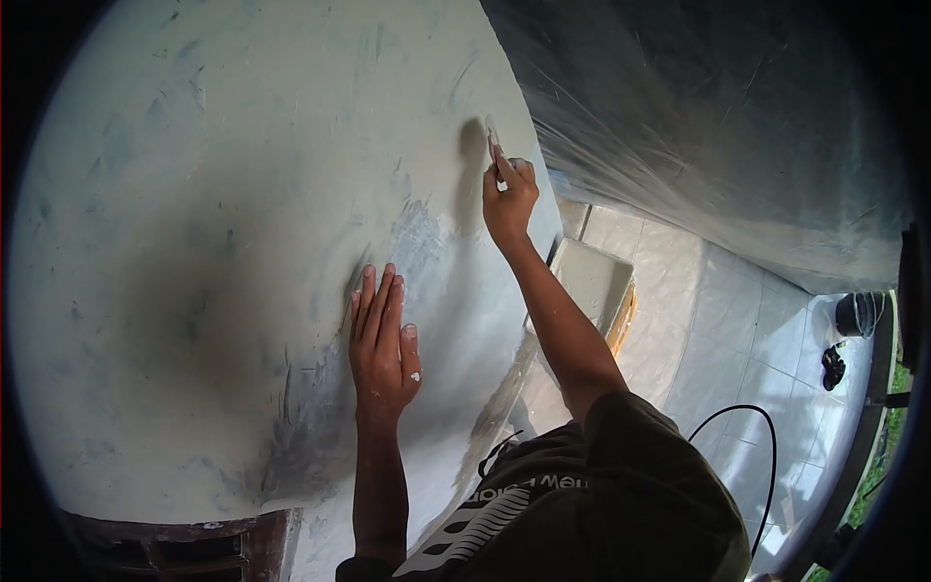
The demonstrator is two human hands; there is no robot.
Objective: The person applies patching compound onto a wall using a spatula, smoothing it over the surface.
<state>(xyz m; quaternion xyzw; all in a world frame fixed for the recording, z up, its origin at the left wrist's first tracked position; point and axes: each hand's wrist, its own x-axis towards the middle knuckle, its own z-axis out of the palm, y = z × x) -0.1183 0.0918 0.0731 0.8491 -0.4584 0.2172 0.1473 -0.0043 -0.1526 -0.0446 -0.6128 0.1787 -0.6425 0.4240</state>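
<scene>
A pale wall (272,175) with grey smears and patches fills the left and middle of the view. My left hand (382,339) lies on it with fingers stretched out, white smudges on the fingertips and thumb, and nothing held. Higher up and to the right, my right hand (510,199) is closed around a small scraper (497,145). The scraper's blade is at the wall, near its right edge. Between the two hands is a rough grey patch (419,238).
Clear plastic sheeting (718,126) hangs at the upper right. Below it are a tiled floor (708,320), a pale tray-like container (590,276), a black bucket (857,315) and a black cable (773,456). A brown wooden frame (262,543) sits at the lower left.
</scene>
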